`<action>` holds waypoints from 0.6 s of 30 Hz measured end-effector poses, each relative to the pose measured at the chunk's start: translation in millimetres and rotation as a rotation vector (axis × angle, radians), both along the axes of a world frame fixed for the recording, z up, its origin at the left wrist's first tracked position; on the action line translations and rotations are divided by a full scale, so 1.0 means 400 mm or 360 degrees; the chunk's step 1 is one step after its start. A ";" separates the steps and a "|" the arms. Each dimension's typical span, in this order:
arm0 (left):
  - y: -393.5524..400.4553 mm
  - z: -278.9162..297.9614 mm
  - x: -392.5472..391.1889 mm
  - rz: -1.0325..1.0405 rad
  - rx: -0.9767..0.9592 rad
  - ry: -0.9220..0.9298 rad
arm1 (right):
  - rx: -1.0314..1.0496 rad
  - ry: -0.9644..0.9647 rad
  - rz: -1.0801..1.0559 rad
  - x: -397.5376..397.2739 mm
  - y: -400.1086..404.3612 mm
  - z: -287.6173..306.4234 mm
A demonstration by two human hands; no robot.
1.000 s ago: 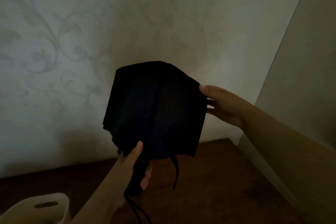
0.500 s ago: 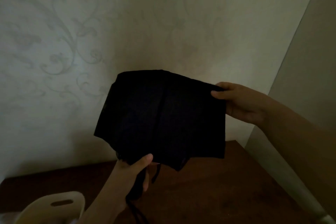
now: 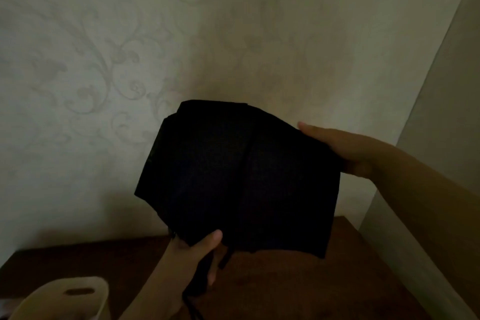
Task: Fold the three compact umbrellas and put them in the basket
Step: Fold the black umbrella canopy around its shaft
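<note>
A black compact umbrella (image 3: pixel 239 179) is held up in front of the wall, its canopy collapsed into loose hanging folds. My left hand (image 3: pixel 193 254) grips its handle from below, thumb up against the fabric. My right hand (image 3: pixel 342 147) holds the canopy's upper right edge, fingers stretched along the cloth. A black wrist strap dangles under the handle. The cream basket (image 3: pixel 65 299) with a cut-out handle slot stands at the lower left. Its inside is hidden.
A dark brown wooden table (image 3: pixel 298 286) lies below the umbrella. Patterned wallpaper (image 3: pixel 104 73) rises behind it. A pale wall or door panel (image 3: pixel 441 163) closes off the right side, right next to the table's edge.
The canopy has been drawn out further to the right by my right hand, whose fingers now lie flatter on the fabric. The view has shifted, showing more of the basket.
</note>
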State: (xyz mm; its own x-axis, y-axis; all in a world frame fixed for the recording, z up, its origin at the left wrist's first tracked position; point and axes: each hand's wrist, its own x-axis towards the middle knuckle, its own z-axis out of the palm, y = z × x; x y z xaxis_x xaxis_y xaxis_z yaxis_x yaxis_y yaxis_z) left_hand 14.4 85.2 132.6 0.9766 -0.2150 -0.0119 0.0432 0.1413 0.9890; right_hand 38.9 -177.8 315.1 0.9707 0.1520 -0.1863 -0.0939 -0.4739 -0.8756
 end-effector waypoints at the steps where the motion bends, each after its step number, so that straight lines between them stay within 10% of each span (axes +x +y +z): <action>1: -0.016 0.002 -0.003 0.0059 -0.0014 -0.0024 | -0.0143 -0.0014 0.0047 0.009 -0.001 0.014; 8: -0.114 0.014 -0.021 -0.0005 0.0025 -0.0113 | -0.0677 0.0155 0.0242 0.044 -0.064 0.096; 18: -0.148 0.009 -0.034 -0.0174 -0.0189 -0.0161 | 0.0121 -0.0002 0.0461 0.052 -0.109 0.077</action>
State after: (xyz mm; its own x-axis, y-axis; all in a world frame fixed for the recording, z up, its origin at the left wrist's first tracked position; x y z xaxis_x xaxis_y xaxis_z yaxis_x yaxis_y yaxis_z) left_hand 0.6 25.9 136.3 0.9421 -0.3141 0.1171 -0.0343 0.2572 0.9657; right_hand 59.9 -221.4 346.0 0.8850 0.4363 -0.1624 0.0370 -0.4136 -0.9097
